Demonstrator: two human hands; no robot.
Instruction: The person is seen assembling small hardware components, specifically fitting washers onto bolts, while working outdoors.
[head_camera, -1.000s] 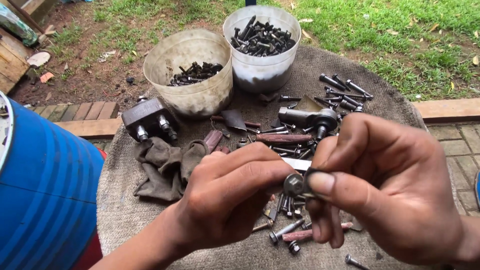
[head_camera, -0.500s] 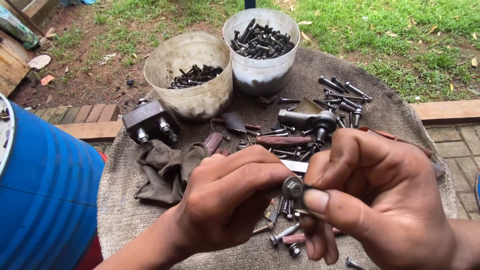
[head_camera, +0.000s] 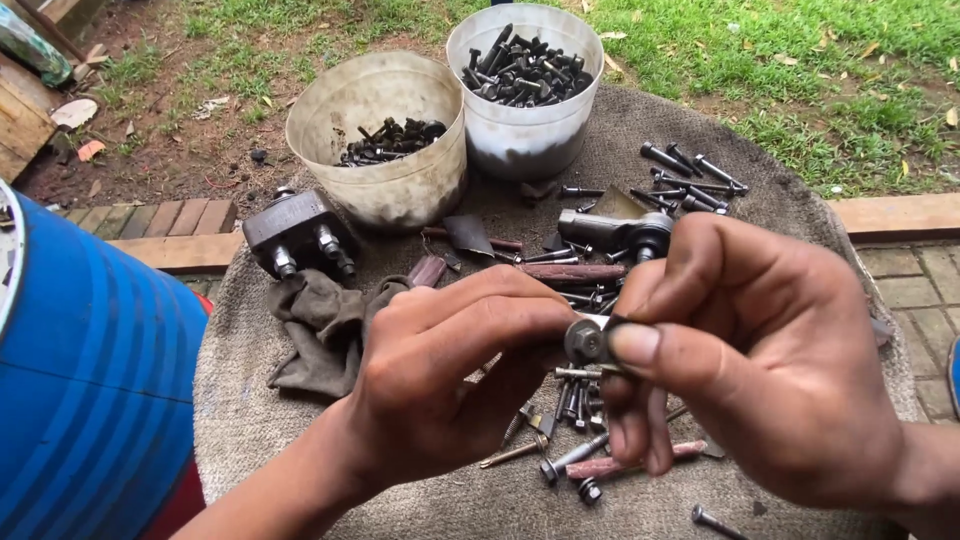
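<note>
At frame centre, nut (head_camera: 586, 340) on bolt pinched between both hands; bolt's length hidden, long axis apparently running left-right. Left hand (head_camera: 450, 370) fingers closed on shaft side, right hand (head_camera: 760, 360) thumb and forefinger pressed on nut. Below, loose bolts (head_camera: 575, 455) scattered on sacking (head_camera: 240, 420). Upper frame, two buckets (head_camera: 375, 140) of bolts.

Probably a backyard work spot: grass (head_camera: 820, 60), brick paving (head_camera: 150, 218), bolt-filled tubs (head_camera: 525, 130).
</note>
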